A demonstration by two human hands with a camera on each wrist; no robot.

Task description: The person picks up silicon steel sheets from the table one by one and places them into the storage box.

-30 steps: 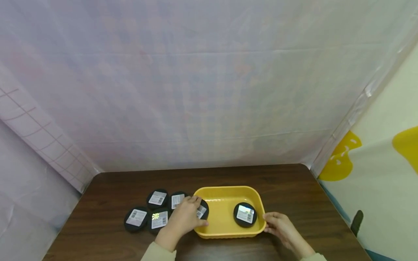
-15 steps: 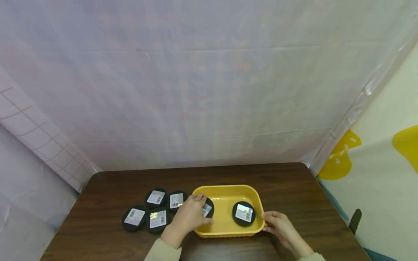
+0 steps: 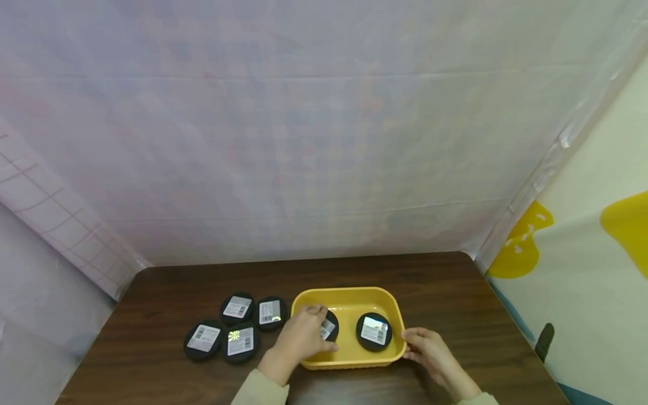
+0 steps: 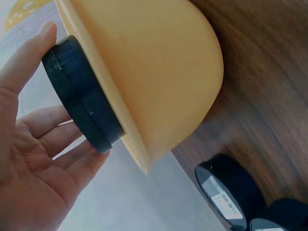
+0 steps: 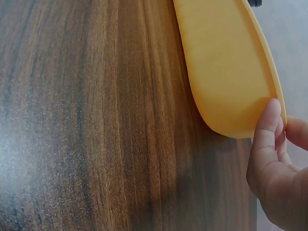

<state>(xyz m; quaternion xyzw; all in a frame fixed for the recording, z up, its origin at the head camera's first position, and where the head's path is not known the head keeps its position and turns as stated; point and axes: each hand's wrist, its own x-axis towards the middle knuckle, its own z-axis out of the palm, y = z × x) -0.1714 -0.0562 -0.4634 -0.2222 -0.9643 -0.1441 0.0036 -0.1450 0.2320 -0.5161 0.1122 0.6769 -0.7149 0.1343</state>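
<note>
My left hand [image 3: 302, 336] grips a flat, round black container [image 3: 331, 325] with a white barcode label, over the left part of the yellow tray [image 3: 348, 355]. In the left wrist view, the thumb and fingers hold the container [image 4: 82, 94] by its edge, level with the tray's rim [image 4: 118, 103]. A second black container [image 3: 373, 332] lies inside the tray toward its right end. At the tray's right end, my right hand [image 3: 430, 354] pinches the rim; the right wrist view has thumb and fingers on either side of the tray wall [image 5: 226, 67].
Several more black labelled containers lie grouped on the dark wooden table [image 3: 167, 304] left of the tray, one of them [image 3: 271, 313] close to its left end. A pale cloth [image 3: 304, 169] hangs behind the table's back edge.
My left hand has moved right with the black container, from the tray's left rim to farther over its inside. The right hand keeps its pinch on the rim.
</note>
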